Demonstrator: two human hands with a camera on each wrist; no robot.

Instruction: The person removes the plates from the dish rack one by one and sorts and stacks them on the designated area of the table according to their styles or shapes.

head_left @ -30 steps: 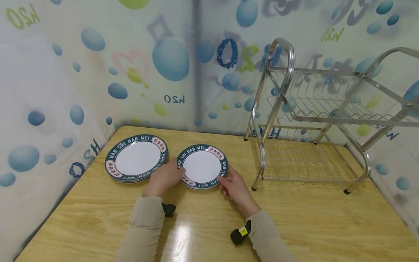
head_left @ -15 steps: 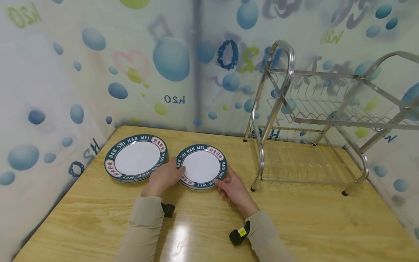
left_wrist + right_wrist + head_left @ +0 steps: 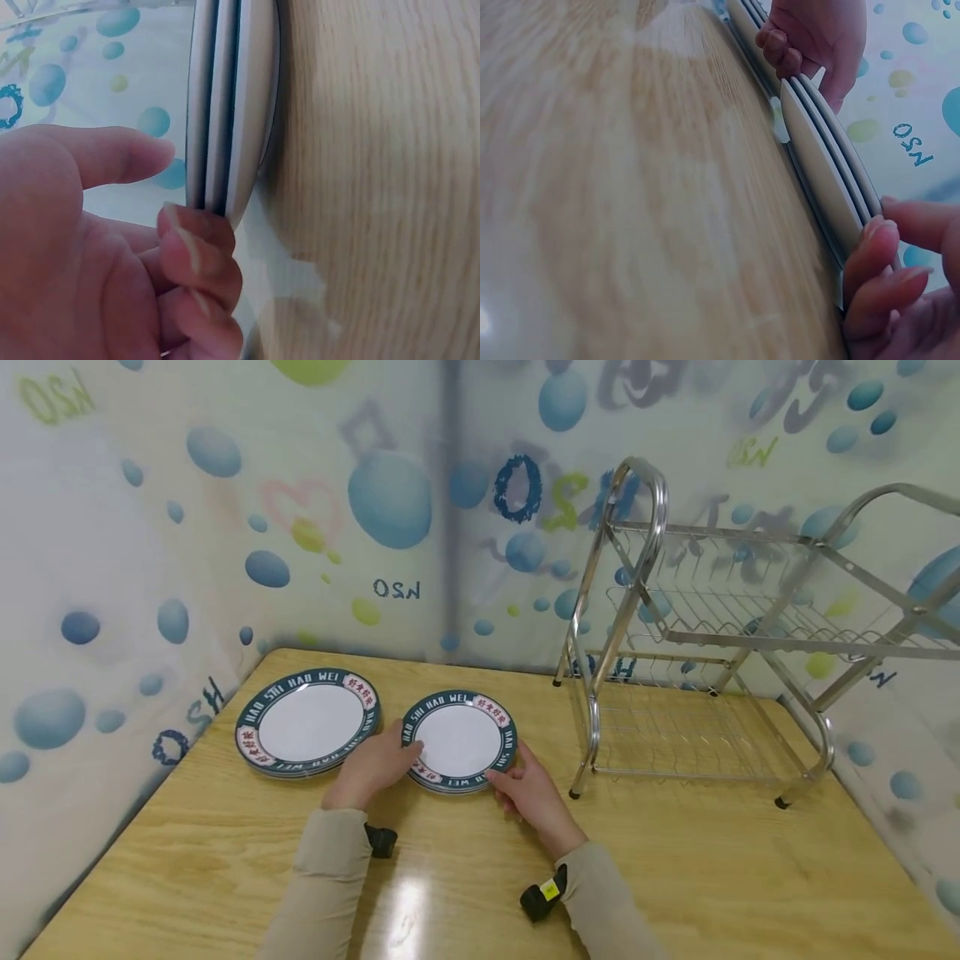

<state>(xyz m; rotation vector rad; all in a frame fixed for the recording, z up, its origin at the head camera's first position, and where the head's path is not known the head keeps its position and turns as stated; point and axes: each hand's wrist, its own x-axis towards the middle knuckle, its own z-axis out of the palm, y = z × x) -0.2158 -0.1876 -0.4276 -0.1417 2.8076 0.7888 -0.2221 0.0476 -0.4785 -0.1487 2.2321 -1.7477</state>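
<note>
Near the middle of the table, a stack of small round plates (image 3: 459, 739) has white centres and dark green lettered rims. On its left side, my left hand (image 3: 373, 768) holds the edge, thumb over the rim and fingers bent against the side. My right hand (image 3: 534, 789) pinches the lower right rim between thumb and fingers. Three stacked edges of the plates (image 3: 217, 105) show in the left wrist view. In the right wrist view, the stack's underside (image 3: 817, 161) is tilted close above the wood. Larger matching plates (image 3: 309, 724) lie stacked just left of my left hand.
A two-tier metal dish rack (image 3: 787, 643) stands on the right of the wooden table (image 3: 712, 877), its wire shelves holding nothing visible. Behind the table hangs a patterned cloth wall (image 3: 300, 602). Each wrist wears a black strap camera (image 3: 540, 902).
Both hands keep their grip on the small plates. The right thumb has slid slightly left along the rim. The whole view has shifted a little, with the rack appearing farther left.
</note>
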